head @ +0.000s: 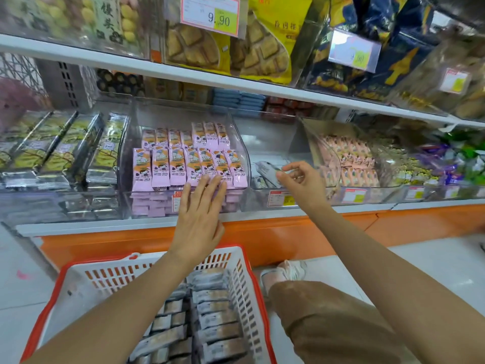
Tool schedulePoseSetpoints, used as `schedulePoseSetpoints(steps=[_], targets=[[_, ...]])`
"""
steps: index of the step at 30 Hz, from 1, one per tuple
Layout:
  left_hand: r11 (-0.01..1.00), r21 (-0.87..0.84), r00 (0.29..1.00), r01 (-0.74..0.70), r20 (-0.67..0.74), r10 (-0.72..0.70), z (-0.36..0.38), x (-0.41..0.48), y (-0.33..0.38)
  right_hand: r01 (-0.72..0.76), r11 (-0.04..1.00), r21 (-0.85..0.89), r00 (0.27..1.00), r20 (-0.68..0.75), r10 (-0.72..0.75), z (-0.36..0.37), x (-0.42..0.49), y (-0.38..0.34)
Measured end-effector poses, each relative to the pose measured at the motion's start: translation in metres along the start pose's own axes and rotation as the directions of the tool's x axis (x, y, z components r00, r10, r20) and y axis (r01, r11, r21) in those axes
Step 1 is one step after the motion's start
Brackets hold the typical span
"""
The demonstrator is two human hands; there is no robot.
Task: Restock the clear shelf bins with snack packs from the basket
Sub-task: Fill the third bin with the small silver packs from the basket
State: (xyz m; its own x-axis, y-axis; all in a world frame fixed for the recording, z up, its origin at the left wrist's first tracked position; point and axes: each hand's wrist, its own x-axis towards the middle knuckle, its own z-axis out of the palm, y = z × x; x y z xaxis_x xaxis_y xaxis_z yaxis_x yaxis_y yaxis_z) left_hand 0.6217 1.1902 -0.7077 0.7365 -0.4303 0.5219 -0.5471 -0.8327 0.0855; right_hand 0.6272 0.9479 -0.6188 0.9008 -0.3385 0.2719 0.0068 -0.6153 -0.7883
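Nearest, the red-rimmed white basket (78, 282) holds rows of grey-brown snack packs (210, 319). Farther off, the left grip (198, 219), fingers straight and slightly apart, presses flat against the front pink packs (183, 164) in a clear bin. To its right, the right grip (301, 179) pinches one grey pack (266, 169) over the neighbouring bin (265, 137).
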Motion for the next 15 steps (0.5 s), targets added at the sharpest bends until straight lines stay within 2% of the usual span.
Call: schedulePoseSetpoints(steps=[5, 9, 15], targets=[[0.998, 0.069, 0.999, -0.006, -0.041, 0.009, 0.013, -0.001, -0.002, -0.021, 0.972, -0.234, 0.997, 0.064, 0.037, 0.028, 0.028, 0.005], [0.997, 0.081, 0.998, 0.004, -0.064, 0.001, 0.018, 0.000, -0.003, -0.098, 0.903, -0.418, 0.967, 0.175, 0.186, 0.044, 0.043, 0.007], [0.998, 0.070, 0.997, -0.005, -0.080, 0.011, 0.018, 0.001, -0.003, -0.145, 0.816, -0.559, 0.907, 0.253, 0.335, 0.046, 0.054, 0.001]])
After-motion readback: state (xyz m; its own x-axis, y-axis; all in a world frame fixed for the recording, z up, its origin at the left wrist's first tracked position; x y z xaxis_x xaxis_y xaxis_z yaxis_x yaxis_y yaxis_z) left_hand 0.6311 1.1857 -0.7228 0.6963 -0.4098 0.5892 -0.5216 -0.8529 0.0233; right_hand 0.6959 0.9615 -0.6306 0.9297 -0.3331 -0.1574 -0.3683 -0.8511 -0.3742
